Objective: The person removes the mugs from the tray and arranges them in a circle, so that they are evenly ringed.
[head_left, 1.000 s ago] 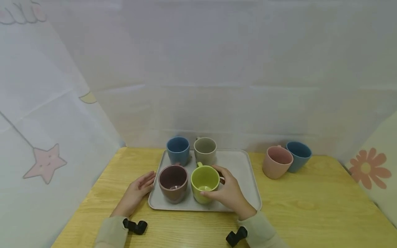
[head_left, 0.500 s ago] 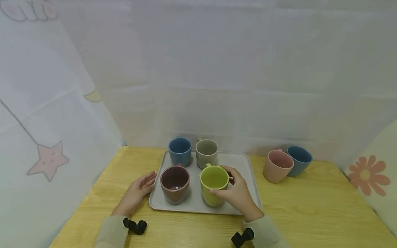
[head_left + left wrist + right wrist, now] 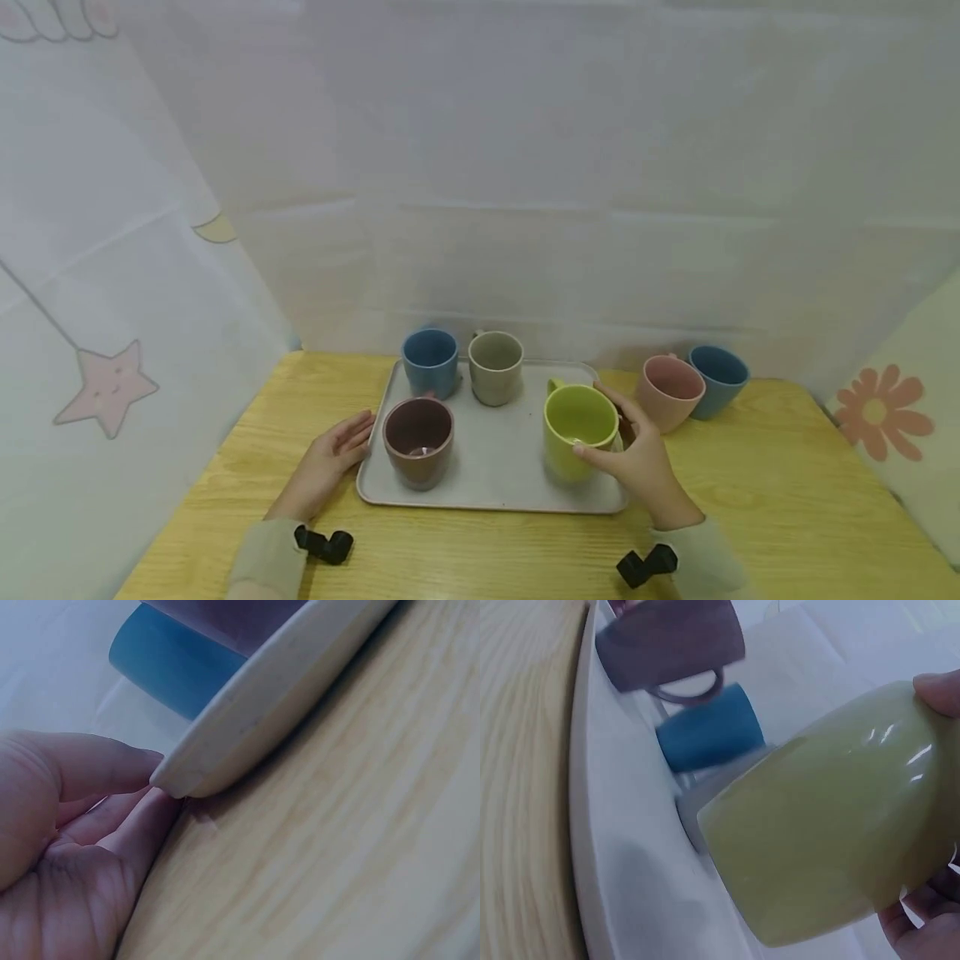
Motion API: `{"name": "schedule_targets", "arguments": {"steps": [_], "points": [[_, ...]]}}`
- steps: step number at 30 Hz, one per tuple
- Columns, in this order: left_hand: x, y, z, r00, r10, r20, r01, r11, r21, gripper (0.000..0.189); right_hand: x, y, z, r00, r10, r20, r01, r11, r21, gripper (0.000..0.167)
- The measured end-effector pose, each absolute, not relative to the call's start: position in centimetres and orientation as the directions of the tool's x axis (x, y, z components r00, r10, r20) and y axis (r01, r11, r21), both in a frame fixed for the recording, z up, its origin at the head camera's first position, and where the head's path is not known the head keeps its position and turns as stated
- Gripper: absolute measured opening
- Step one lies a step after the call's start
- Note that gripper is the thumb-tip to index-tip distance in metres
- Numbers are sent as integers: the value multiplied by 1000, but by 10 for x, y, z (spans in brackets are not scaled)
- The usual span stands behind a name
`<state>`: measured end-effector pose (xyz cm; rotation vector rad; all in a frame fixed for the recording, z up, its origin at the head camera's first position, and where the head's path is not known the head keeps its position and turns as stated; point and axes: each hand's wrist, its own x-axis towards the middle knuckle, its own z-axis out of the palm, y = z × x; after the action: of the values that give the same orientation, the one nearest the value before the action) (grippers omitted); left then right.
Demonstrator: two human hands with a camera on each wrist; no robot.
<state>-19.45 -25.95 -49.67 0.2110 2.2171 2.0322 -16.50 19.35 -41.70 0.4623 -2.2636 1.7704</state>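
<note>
Fingers of the left hand (image 3: 326, 462) lie fairly straight, close together, touching the pale tray (image 3: 495, 471) at its nine o'clock edge; whether the thumb presses the rim firmly I cannot tell. Upright on the tray are a brown-purple mug (image 3: 418, 448) at eight to nine o'clock, a blue mug (image 3: 431, 365) at eleven and a grey mug (image 3: 496, 371) at twelve. At three o'clock the right hand (image 3: 643, 462) pinches the lime mug (image 3: 574, 437) between thumb and fingers; the right wrist view suggests its base is off the tray.

A slick glaze and a one-sided pinch could let it slip; carried low toward two o'clock, it could knock the pink mug (image 3: 667, 404), which stands against another blue mug (image 3: 722, 379).

The table (image 3: 795, 500) is yellowish, grained wood. White sheeting (image 3: 510, 167) encloses it: star print (image 3: 107, 387) left, flower print (image 3: 883, 412) right.
</note>
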Motion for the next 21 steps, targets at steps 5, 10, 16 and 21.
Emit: {"name": "schedule_targets", "arguments": {"steps": [5,10,16,21], "points": [[-195,-259,-494,-982,188,7,24,92,995,60,-163,226,-419,-877,-127,464,-480,178,-859,86],[-197,-259,-495,-981,194,12,28,78,997,61,-161,255,-425,-866,-122,484,-498,134,-857,86],[-194,-265,-497,-982,190,1,19,93,995,61,-161,282,-434,-863,-137,486,-499,89,-862,83],[-192,-268,-497,-981,192,-5,14,96,995,62,-161,300,-436,-863,-181,472,-494,104,-863,82]]}}
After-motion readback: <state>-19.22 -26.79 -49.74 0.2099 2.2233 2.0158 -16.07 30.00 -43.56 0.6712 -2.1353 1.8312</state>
